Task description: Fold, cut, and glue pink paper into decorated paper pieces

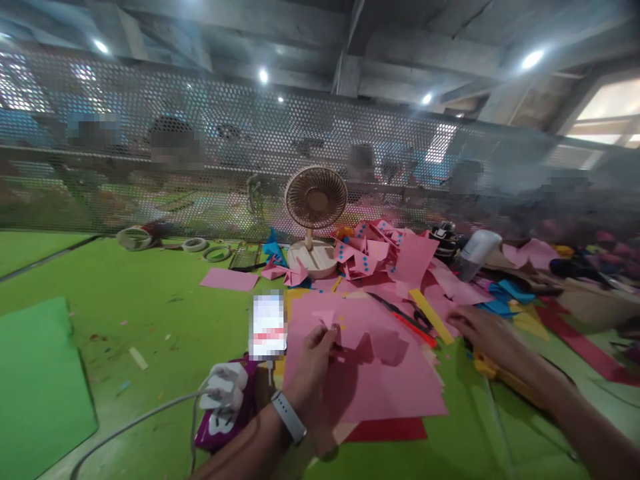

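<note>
My left hand [319, 350], with a pale watch band on the wrist, pinches a small folded piece of pink paper [327, 319]. It is above a stack of pink paper sheets [390, 393] on the green table. My right hand [473, 325] is off to the right with its fingers stretched out and nothing visible in them. Close to its fingertips lies a yellow strip [431, 315]. Beside that strip are a red-and-black cutter [413, 328] and a black-handled tool [421, 316]. A yellow tool [507, 379] is partly hidden beneath my right forearm.
A fan [316, 200] stands at the back before a perforated metal screen [210, 173]. Pink folded papers [367, 250] pile up beside it. A lit phone [269, 325] and a purple power strip with white plugs [225, 400] are left of my left hand; a cable trails forward.
</note>
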Action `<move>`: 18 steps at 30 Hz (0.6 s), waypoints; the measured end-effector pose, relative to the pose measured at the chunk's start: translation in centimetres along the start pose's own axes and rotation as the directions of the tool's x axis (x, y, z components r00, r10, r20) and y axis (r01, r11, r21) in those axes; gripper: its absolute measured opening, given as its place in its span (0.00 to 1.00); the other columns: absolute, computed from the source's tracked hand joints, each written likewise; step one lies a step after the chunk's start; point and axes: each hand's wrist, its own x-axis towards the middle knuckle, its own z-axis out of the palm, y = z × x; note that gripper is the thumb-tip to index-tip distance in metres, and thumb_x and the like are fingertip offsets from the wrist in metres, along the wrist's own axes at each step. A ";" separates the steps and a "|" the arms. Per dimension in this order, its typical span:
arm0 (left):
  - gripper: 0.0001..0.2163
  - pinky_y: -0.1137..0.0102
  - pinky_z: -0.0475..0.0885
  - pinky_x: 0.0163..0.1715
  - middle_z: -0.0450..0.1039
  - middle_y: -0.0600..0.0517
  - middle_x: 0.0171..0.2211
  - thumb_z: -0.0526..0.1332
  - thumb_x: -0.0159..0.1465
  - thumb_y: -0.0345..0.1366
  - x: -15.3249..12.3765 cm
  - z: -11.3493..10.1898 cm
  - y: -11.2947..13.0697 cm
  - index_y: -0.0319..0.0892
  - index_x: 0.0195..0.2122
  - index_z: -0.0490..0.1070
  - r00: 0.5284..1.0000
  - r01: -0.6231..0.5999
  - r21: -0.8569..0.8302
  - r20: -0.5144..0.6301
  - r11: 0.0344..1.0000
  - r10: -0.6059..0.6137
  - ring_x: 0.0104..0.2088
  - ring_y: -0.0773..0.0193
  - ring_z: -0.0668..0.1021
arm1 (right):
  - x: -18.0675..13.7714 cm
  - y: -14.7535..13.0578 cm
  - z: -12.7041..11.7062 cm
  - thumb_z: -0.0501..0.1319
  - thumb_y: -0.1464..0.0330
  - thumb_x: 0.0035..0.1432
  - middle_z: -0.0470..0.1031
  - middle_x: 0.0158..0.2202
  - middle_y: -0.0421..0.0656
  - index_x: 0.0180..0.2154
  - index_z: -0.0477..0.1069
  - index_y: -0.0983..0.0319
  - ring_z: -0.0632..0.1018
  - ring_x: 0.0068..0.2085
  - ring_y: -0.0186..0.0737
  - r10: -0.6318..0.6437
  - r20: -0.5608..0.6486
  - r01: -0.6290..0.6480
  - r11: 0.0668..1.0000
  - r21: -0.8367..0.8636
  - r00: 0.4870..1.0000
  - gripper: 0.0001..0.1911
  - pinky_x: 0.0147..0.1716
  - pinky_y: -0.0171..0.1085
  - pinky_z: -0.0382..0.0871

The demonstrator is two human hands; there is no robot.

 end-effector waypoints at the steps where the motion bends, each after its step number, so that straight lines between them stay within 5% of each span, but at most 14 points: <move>1: 0.16 0.73 0.60 0.23 0.65 0.57 0.19 0.66 0.52 0.48 -0.1 0.0 0.0 0.42 0.21 0.64 1.000 -0.002 -0.004 0.010 1.000 0.002 0.21 0.69 0.69 | 2.1 -2.3 0.1 0.49 0.63 0.62 0.78 0.37 0.46 0.36 0.73 0.58 0.78 0.36 0.43 -0.066 0.029 0.067 0.998 -0.005 0.997 0.15 0.34 0.39 0.69; 3: 0.16 0.73 0.61 0.23 0.66 0.57 0.20 0.66 0.52 0.49 -0.2 0.1 0.0 0.42 0.22 0.65 1.000 -0.002 -0.020 0.019 1.000 0.003 0.21 0.68 0.70 | 6.1 -6.4 1.1 0.46 0.70 0.63 0.77 0.39 0.49 0.37 0.72 0.61 0.77 0.38 0.43 -0.274 0.088 0.279 0.959 -0.046 0.958 0.16 0.38 0.39 0.69; 8: 0.16 0.72 0.60 0.22 0.65 0.58 0.18 0.67 0.51 0.49 -0.5 0.6 0.1 0.43 0.21 0.64 1.000 -0.018 -0.101 -0.001 0.995 0.018 0.19 0.68 0.69 | 13.5 -12.4 5.7 0.51 0.74 0.61 0.76 0.39 0.50 0.38 0.72 0.66 0.76 0.40 0.42 -0.419 0.153 0.431 0.901 -0.049 0.895 0.10 0.38 0.37 0.68; 18: 0.18 0.74 0.55 0.21 0.57 0.59 0.16 0.65 0.53 0.47 0.2 0.0 -0.5 0.42 0.18 0.60 0.999 -0.041 -0.015 -0.012 0.999 0.041 0.19 0.71 0.61 | 17.1 -16.5 10.1 0.51 0.72 0.64 0.74 0.38 0.48 0.38 0.70 0.65 0.74 0.41 0.40 -0.646 0.204 0.670 0.737 -0.084 0.736 0.09 0.38 0.36 0.68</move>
